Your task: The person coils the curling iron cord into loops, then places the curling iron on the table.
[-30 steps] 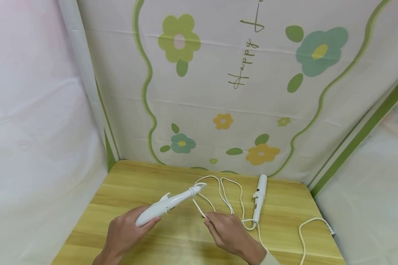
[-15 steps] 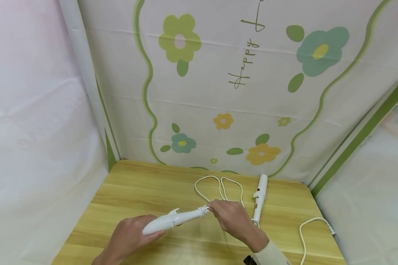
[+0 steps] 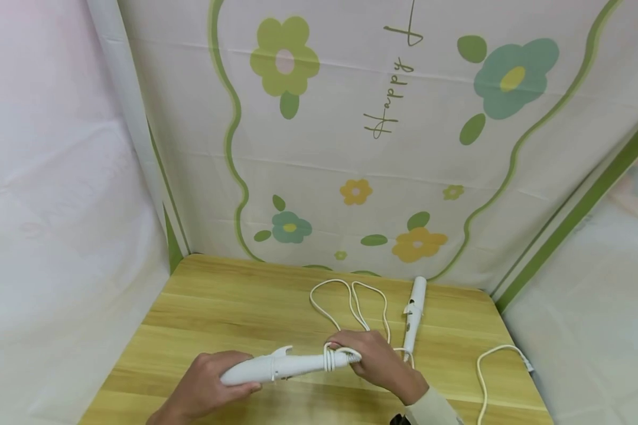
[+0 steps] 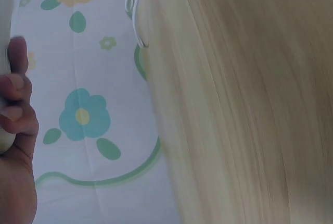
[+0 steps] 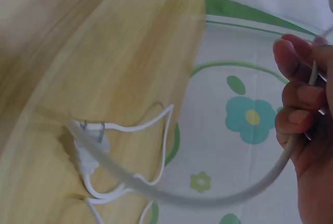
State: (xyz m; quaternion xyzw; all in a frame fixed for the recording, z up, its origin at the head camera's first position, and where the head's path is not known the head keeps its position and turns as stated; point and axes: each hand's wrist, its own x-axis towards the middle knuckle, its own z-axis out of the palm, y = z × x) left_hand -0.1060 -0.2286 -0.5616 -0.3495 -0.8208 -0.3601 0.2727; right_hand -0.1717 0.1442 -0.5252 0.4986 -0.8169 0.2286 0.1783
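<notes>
A white curling iron (image 3: 298, 366) is held above the table, lying nearly level. My left hand (image 3: 204, 381) grips its thick end, with fingers wrapped round it in the left wrist view. Several turns of white cord (image 3: 329, 358) circle the narrow end near the cord outlet. Beside that end, my right hand (image 3: 380, 363) holds the cord, partly hiding it. In the right wrist view the cord (image 5: 208, 202) runs through the curled fingers and hangs in a bow. Below it on the table lies a white two-pin plug (image 5: 92, 151).
A second white curling iron (image 3: 414, 319) lies on the wooden table (image 3: 218, 295) at the back right. Cord loops (image 3: 334, 280) lie near the back edge. Another cord end with a plug (image 3: 529, 366) lies by the right edge. A flowered cloth (image 3: 324, 147) hangs behind.
My right hand has carried the cord up to the curling iron's narrow end, adding to the turns round it. The iron has swung from tilted up to nearly level and moved slightly lower.
</notes>
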